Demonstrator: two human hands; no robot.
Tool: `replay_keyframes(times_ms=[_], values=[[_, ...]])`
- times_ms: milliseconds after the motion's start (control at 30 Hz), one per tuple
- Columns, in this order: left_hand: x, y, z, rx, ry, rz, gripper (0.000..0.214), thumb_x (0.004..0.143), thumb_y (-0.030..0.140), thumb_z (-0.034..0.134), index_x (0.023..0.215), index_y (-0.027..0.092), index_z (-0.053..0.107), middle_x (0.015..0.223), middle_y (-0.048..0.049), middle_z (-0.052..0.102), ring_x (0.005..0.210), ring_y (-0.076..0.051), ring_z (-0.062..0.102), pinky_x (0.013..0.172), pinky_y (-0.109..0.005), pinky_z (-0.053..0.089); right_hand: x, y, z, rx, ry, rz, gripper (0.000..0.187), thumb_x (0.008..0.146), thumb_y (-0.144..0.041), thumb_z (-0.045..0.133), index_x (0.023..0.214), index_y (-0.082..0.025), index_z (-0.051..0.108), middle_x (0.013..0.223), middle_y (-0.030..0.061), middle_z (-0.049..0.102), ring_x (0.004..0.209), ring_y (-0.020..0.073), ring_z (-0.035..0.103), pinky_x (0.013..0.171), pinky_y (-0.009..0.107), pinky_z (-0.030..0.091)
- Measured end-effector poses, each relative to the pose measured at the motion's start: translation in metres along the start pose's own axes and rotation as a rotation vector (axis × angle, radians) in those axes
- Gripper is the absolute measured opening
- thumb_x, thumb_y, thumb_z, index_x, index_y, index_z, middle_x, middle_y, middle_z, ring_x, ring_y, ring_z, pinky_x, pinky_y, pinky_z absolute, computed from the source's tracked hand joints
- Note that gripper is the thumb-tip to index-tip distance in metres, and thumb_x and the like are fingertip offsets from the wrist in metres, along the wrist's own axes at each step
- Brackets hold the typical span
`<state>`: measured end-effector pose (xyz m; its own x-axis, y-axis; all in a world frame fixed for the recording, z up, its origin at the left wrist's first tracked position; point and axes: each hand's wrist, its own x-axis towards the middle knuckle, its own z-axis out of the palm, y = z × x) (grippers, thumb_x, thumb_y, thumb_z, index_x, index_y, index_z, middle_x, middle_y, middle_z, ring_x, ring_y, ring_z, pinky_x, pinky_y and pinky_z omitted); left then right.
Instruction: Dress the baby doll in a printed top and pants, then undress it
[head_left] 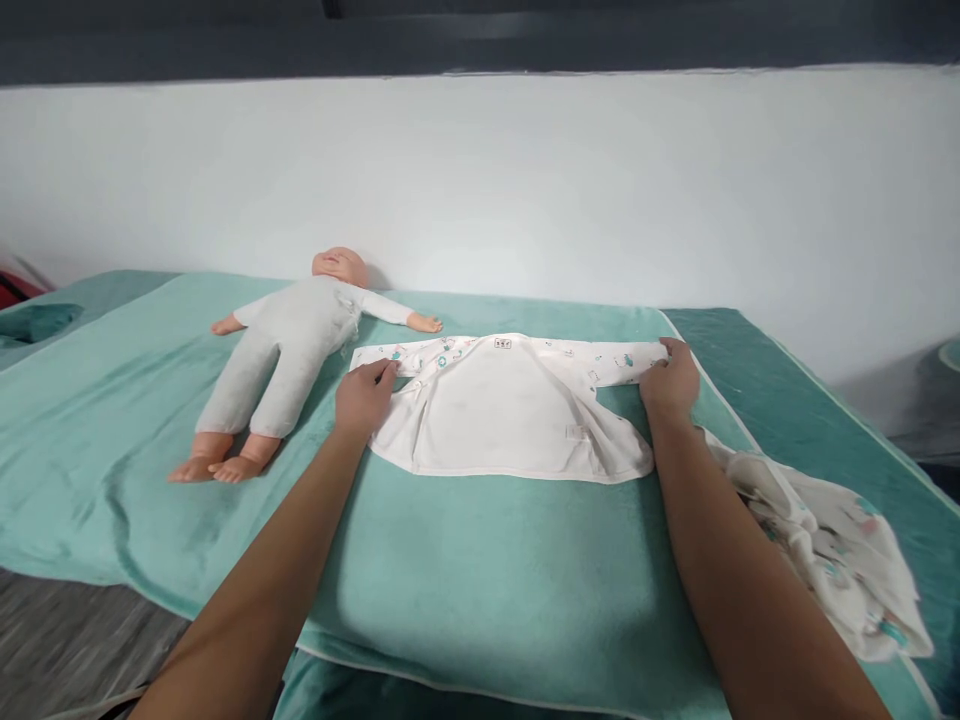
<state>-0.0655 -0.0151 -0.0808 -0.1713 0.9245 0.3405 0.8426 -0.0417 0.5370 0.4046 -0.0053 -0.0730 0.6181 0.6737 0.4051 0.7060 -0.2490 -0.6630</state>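
A white baby shirt (504, 420) with small coloured prints on its sleeves lies spread open on the green cover, its plain inner side up. At the end of the left-hand sleeve, my left hand (365, 398) has its fingers closed on the fabric. My right hand (672, 380) grips the cuff of the other sleeve in the same way. Both sleeves are stretched out sideways between the hands. To the left of the shirt a baby doll (292, 330) with a white cloth body lies on its back, one arm reaching towards the shirt.
A crumpled white printed cloth (832, 550) lies to the right, partly behind my right forearm. The green cover (495, 570) has a few wrinkles on the left. A white wall (525, 190) rises behind it. Grey floor (67, 640) shows at the lower left.
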Motion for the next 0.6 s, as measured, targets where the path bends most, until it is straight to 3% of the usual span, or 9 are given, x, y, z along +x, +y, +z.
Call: replay_keyframes(times_ms=[167,300,367,467,533,600], values=[[0.000,0.001,-0.001,0.008,-0.005,-0.003,0.042,0.097,0.046,0.044,0.107,0.024,0.078,0.117,-0.0067,0.077,0.111,-0.027,0.069,0.092,-0.038,0.051,-0.005,-0.005,-0.002,-0.099,0.026,-0.005,0.058,0.074,-0.011,0.047,0.130,-0.017,0.063,0.138,0.0176,0.056,0.124,0.0334,0.055,0.104,0.058,0.044],[0.000,0.003,-0.001,0.004,-0.043,0.071,0.042,0.098,0.045,0.043,0.115,0.026,0.076,0.129,-0.0027,0.073,0.124,-0.024,0.064,0.105,-0.037,0.047,-0.012,-0.018,0.001,-0.074,0.041,-0.235,0.051,0.082,-0.014,0.044,0.130,-0.013,0.061,0.149,0.0187,0.050,0.139,0.0299,0.045,0.115,0.051,0.037],[0.000,0.003,-0.001,0.007,-0.090,0.116,0.041,0.100,0.044,0.041,0.119,0.029,0.074,0.135,0.0002,0.070,0.132,-0.022,0.058,0.115,-0.037,0.039,-0.018,-0.026,0.006,-0.048,-0.076,-0.391,0.049,0.089,-0.021,0.042,0.135,-0.012,0.057,0.150,0.0181,0.051,0.141,0.0271,0.044,0.118,0.048,0.035],[0.000,0.004,0.001,0.037,-0.141,0.161,0.040,0.101,0.043,0.040,0.124,0.033,0.072,0.141,0.0024,0.065,0.140,-0.021,0.051,0.123,-0.039,0.028,-0.025,-0.034,0.017,-0.118,-0.370,-0.520,0.046,0.095,-0.031,0.042,0.136,-0.014,0.055,0.149,0.0181,0.053,0.140,0.0283,0.046,0.117,0.051,0.035],[-0.001,0.004,0.002,0.076,-0.142,0.172,0.041,0.101,0.042,0.040,0.126,0.032,0.070,0.144,0.0016,0.063,0.143,-0.021,0.048,0.124,-0.041,0.026,-0.027,-0.036,0.021,-0.216,-0.481,-0.531,0.044,0.098,-0.037,0.039,0.133,-0.016,0.057,0.151,0.0175,0.053,0.140,0.0305,0.046,0.117,0.056,0.033],[0.000,0.003,0.004,0.116,-0.132,0.166,0.042,0.102,0.041,0.038,0.128,0.032,0.069,0.146,0.0009,0.061,0.145,-0.022,0.046,0.123,-0.042,0.026,-0.028,-0.036,0.022,-0.292,-0.513,-0.485,0.046,0.101,-0.041,0.035,0.133,-0.017,0.056,0.155,0.0168,0.049,0.143,0.0311,0.043,0.118,0.059,0.029]])
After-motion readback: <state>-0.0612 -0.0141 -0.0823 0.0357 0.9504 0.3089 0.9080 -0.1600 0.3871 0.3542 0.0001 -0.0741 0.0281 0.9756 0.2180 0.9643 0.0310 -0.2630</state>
